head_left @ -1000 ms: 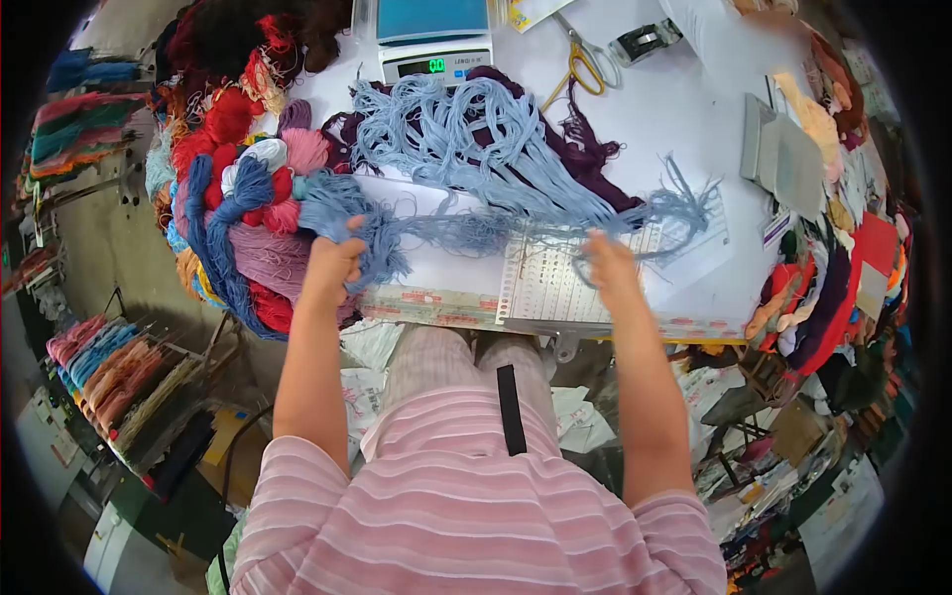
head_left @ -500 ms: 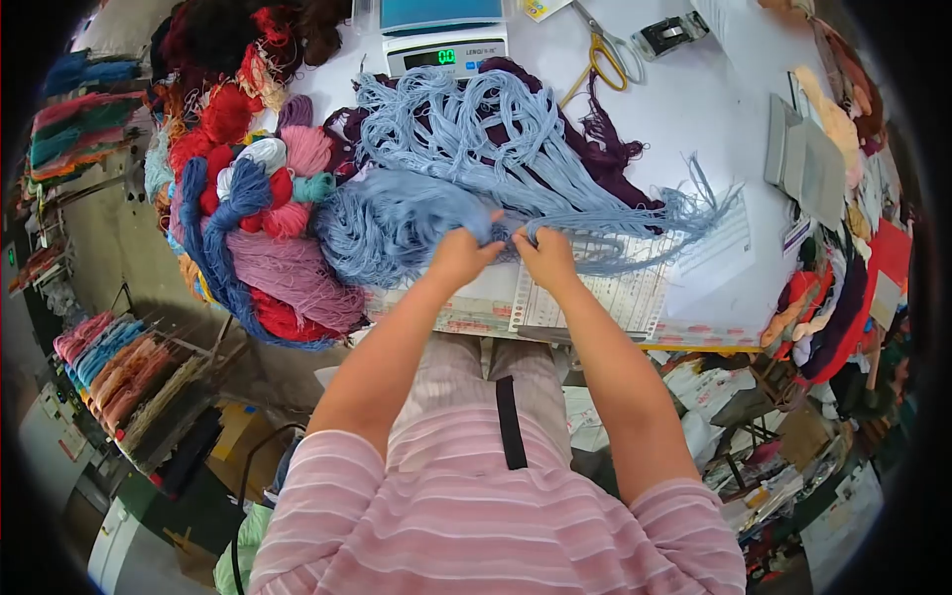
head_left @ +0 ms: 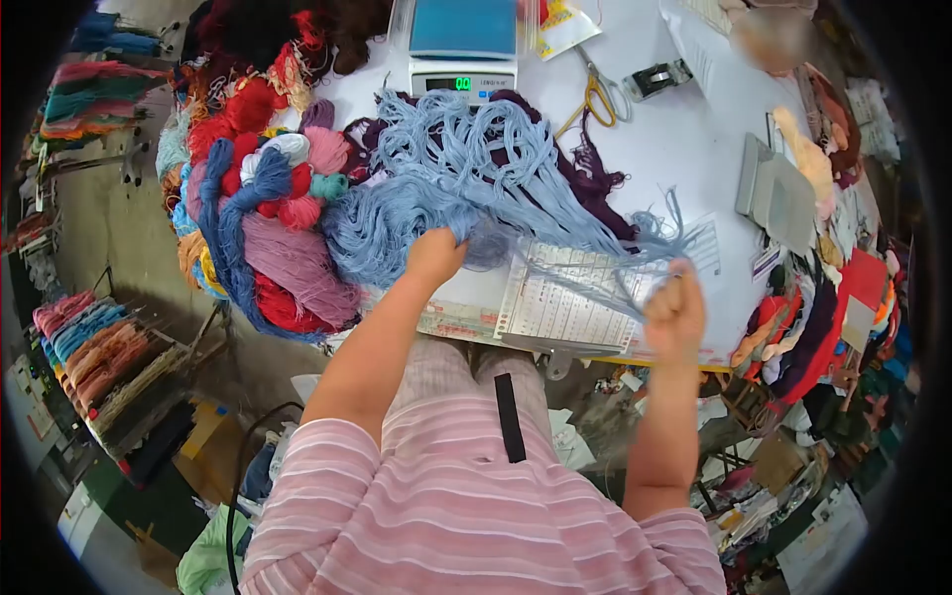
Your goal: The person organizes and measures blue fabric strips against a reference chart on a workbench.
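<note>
Light blue yarn (head_left: 382, 233) lies in a loose, looped heap across the table, partly over dark purple yarn (head_left: 595, 188). My left hand (head_left: 436, 256) is closed on the near side of the blue heap, with strands at its fingertips. Off to the right, my right hand (head_left: 676, 312) makes a raised fist, slightly blurred. Thin blue strands stretch between the heap and this fist, over a printed sheet (head_left: 555, 297) by the table edge. How the strands sit inside the right fingers is hidden.
Behind the yarn stands a digital scale (head_left: 463, 83) reading 0.0. Yellow-handled scissors (head_left: 599, 97) and a black tape-dispenser-like object (head_left: 657, 78) lie right of it. Multicoloured yarn bundles (head_left: 288, 238) pile up at left. A grey device (head_left: 775, 193) rests at right.
My hands were close together at the blue yarn. The right hand has swung right and toward me, drawing strands out; the left has shifted slightly left. The view has moved a little.
</note>
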Action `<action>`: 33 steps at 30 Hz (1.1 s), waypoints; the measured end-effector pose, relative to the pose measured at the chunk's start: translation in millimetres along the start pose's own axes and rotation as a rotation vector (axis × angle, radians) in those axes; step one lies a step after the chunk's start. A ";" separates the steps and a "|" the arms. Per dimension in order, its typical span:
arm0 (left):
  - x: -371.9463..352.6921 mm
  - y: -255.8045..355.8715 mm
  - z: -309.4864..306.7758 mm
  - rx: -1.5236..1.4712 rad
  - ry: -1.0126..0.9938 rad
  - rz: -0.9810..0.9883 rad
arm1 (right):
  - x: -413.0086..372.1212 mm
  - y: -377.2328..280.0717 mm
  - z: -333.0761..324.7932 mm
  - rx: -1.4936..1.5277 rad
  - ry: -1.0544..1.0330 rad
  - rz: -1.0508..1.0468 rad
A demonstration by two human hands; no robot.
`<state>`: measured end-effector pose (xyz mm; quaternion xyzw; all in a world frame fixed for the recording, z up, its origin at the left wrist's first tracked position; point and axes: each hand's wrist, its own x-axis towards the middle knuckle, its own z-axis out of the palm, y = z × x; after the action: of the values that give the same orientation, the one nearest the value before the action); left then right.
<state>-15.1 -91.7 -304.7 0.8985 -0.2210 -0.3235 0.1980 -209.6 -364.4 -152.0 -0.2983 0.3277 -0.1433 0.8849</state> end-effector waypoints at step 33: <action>-78.5 -125.8 -181.0 -0.734 -0.016 -0.016 | -136.4 -376.2 7.0 -1.871 0.613 -0.100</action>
<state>85.4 91.7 -199.8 0.7666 -0.0849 -0.3899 0.5032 -328.3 -593.9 153.8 -0.8416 0.5111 0.0651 0.1617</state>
